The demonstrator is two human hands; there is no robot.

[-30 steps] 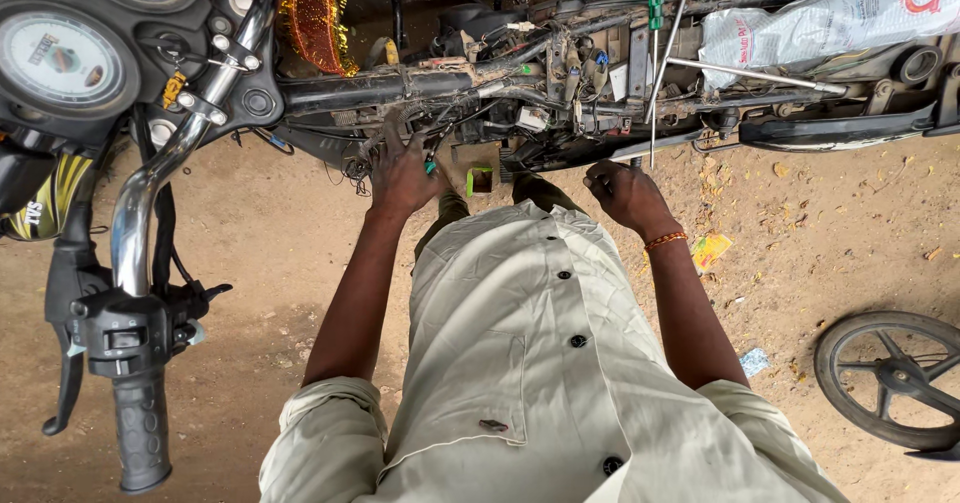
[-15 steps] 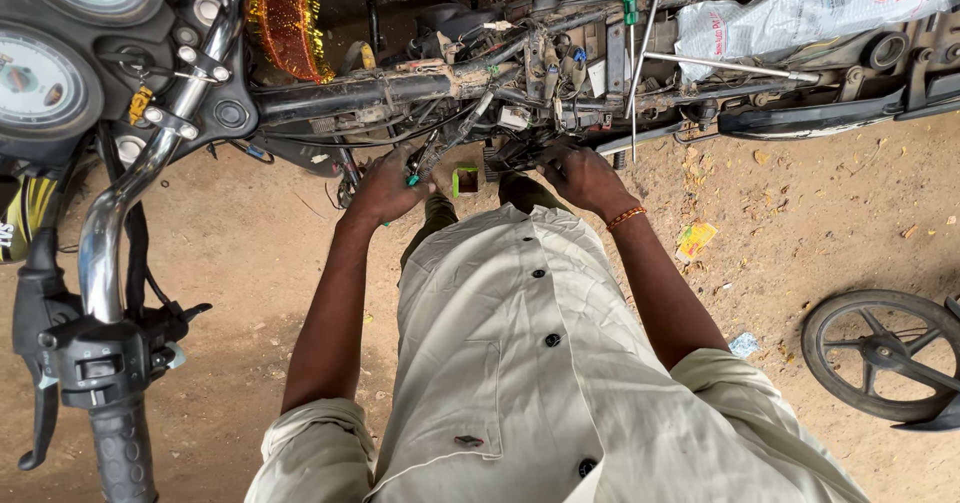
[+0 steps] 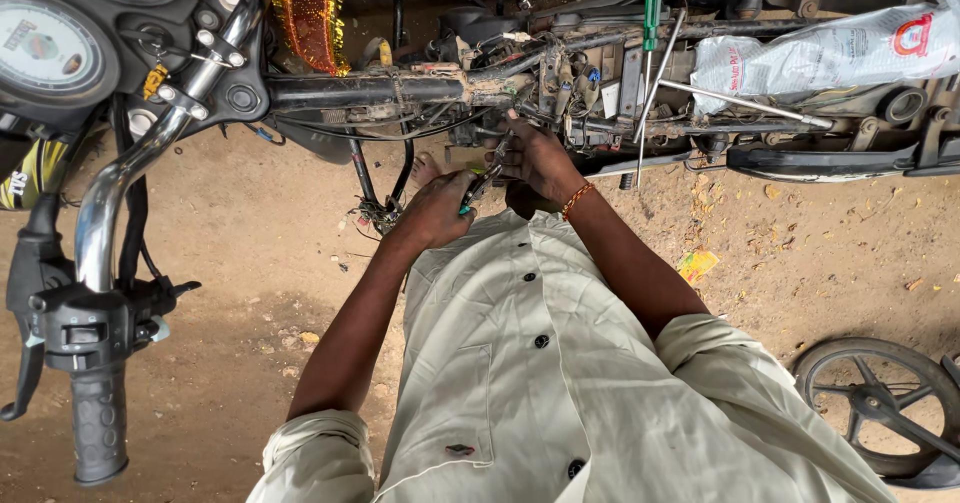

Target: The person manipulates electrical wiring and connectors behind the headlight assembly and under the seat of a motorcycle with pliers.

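Now one pliers (image 3: pixel 484 181) pinched in left hand (image 3: pixel 437 210) grip; right hand (image 3: pixel 538 159) fingers pressing frame wiring (image 3: pixel 520 113); one wheel (image 3: pixel 885 408).

The handlebar (image 3: pixel 120 188) was bright chrome, smooth and glossy, ending in a matt black ribbed rubber grip (image 3: pixel 98 433). The frame tube (image 3: pixel 370 91) was dull black painted metal, caked with dry dirt at one end. The pliers (image 3: pixel 483 181) in the left hand (image 3: pixel 437 210) showed dark steel with a green plastic handle. A crinkled, shiny plastic bag (image 3: pixel 820 58) lay on the frame. The shirt (image 3: pixel 570 373) was pale matt cloth. The ground (image 3: pixel 250 253) was rough, dusty earth.
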